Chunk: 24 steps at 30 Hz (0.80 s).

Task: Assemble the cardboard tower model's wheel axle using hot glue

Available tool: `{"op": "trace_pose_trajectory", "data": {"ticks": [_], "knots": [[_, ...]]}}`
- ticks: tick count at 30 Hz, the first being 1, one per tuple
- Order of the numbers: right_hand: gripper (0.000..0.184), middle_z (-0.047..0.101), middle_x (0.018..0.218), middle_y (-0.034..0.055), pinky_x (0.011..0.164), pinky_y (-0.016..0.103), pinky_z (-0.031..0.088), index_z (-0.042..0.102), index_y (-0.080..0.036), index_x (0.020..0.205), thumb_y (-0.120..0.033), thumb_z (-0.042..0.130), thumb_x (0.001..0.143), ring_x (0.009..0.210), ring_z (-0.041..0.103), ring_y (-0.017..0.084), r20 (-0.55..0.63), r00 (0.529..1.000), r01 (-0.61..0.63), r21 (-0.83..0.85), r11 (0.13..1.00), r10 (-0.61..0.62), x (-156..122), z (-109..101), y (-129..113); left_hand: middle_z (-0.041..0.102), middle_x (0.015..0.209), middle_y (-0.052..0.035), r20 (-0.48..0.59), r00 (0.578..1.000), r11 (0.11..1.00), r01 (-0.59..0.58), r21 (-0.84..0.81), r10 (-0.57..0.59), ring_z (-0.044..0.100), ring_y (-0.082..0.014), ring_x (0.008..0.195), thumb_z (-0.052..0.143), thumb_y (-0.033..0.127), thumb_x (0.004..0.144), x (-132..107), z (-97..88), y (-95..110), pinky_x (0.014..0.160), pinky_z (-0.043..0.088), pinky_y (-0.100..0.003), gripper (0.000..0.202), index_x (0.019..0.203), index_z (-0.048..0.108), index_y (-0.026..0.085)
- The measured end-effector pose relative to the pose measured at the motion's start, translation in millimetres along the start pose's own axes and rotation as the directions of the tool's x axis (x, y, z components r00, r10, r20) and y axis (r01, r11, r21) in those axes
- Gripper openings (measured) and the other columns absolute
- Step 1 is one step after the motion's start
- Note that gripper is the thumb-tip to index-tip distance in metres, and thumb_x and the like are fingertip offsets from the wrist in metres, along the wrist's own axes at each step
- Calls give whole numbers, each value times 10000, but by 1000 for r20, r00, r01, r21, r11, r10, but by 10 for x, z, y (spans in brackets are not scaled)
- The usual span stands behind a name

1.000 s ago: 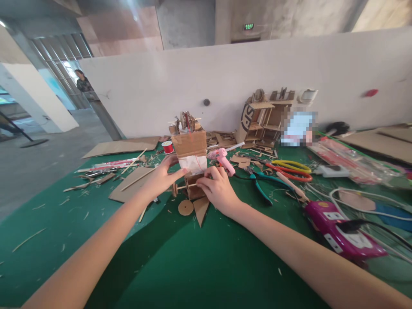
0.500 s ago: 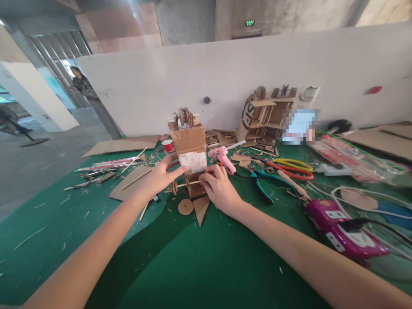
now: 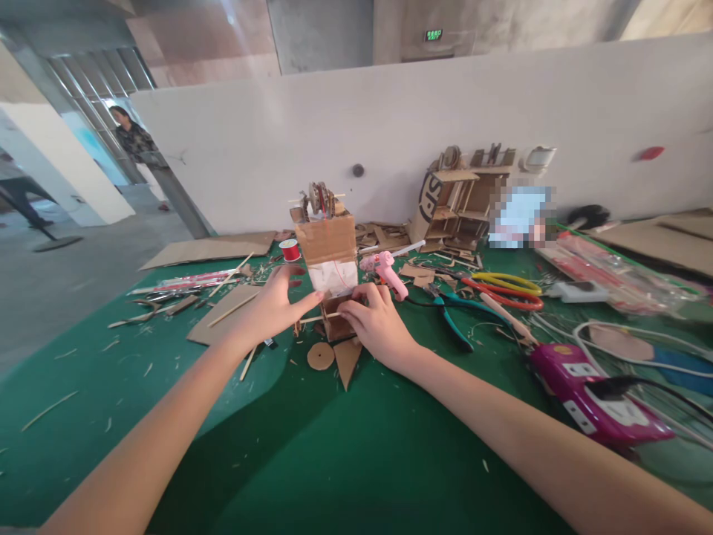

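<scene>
A tall cardboard model point(image 3: 326, 239) stands on the green table, with spools on its top and a red thread hanging down a white front panel point(image 3: 334, 277). A thin wooden stick point(image 3: 313, 319) runs across its open lower box. My right hand point(image 3: 379, 325) is at the box's right side, fingers bent and pinched on the stick; the fingertips are partly hidden. My left hand point(image 3: 277, 303) is open at the left, its thumb tip near the panel's lower edge and its fingers apart. A cardboard disc point(image 3: 321, 357) and a pointed cardboard piece point(image 3: 348, 362) lie in front.
Right of the model lie a pink glue gun point(image 3: 388, 271), teal-handled pliers point(image 3: 454, 327), and a purple power strip point(image 3: 596, 397). A red thread spool point(image 3: 290, 250) and cardboard scraps are at left. Behind stands a cardboard shelf model point(image 3: 445, 199) before a white partition point(image 3: 312, 141).
My left hand has shifted slightly left, with its fingers spread wider. The cardboard wheel near the stick's left end now shows less. My right hand has edged slightly left.
</scene>
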State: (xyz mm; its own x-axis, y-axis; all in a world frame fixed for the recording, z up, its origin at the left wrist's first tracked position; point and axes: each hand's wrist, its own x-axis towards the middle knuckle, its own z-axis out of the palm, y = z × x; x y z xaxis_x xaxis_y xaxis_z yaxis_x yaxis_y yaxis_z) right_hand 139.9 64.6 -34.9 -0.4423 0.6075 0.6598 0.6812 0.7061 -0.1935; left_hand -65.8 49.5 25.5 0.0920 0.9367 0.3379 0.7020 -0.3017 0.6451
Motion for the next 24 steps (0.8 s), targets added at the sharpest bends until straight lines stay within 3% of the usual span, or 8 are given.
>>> {"op": "trace_pose_trajectory", "data": {"ticks": [3,6,9,11,14,16,24], "knots": [[241,523,1048,93,859,392,408,687,-243,963,-276,449,956,943,423,238,7,1000,2,-13,1000,-2,-7,-10,-3,598,1103,-87,38,999,969,-43,242,35,634,-254,876,574,491,803,-117,-70,105,761,508,-382,346,1004,548,210],[218,533,1102,109,843,399,399,640,-208,1044,-279,459,945,977,432,253,-8,1000,-11,-47,999,10,-25,-42,-48,575,1128,-64,115,986,924,-155,349,122,598,-167,664,547,425,812,-183,-65,130,646,499,-340,208,836,565,220],[231,552,1112,126,792,413,380,609,-172,1017,-306,436,942,958,444,264,-30,999,13,-117,993,-17,-52,-122,-168,526,1218,-65,116,974,889,-226,399,196,606,-191,754,551,370,797,-197,-24,87,663,498,-341,148,819,582,227],[255,573,1058,110,761,404,370,610,-174,962,-332,410,949,913,451,252,26,993,119,-124,985,-117,-77,-184,-277,513,1223,-63,119,971,881,-238,408,207,612,-224,852,553,351,797,-200,-10,62,706,502,-350,128,823,598,234],[288,583,986,79,741,379,377,625,-183,947,-412,453,931,887,461,232,212,919,345,-31,938,-331,-123,-237,-424,490,1240,-52,140,975,875,-219,431,175,613,-239,904,528,342,821,-218,-9,58,720,504,-349,135,839,626,251],[327,586,985,74,754,368,394,637,-181,982,-470,508,900,913,469,232,304,865,407,34,913,-398,-150,-233,-477,458,1286,-40,156,976,865,-210,456,154,613,-245,924,521,348,827,-234,-6,63,700,506,-341,150,859,642,265],[182,622,1053,65,832,342,437,626,-194,991,-325,519,923,951,520,212,395,859,323,74,943,-325,-165,-237,-419,440,1317,-32,119,979,881,-200,430,164,625,-235,920,492,301,833,-257,75,37,736,515,-336,183,834,672,264]]}}
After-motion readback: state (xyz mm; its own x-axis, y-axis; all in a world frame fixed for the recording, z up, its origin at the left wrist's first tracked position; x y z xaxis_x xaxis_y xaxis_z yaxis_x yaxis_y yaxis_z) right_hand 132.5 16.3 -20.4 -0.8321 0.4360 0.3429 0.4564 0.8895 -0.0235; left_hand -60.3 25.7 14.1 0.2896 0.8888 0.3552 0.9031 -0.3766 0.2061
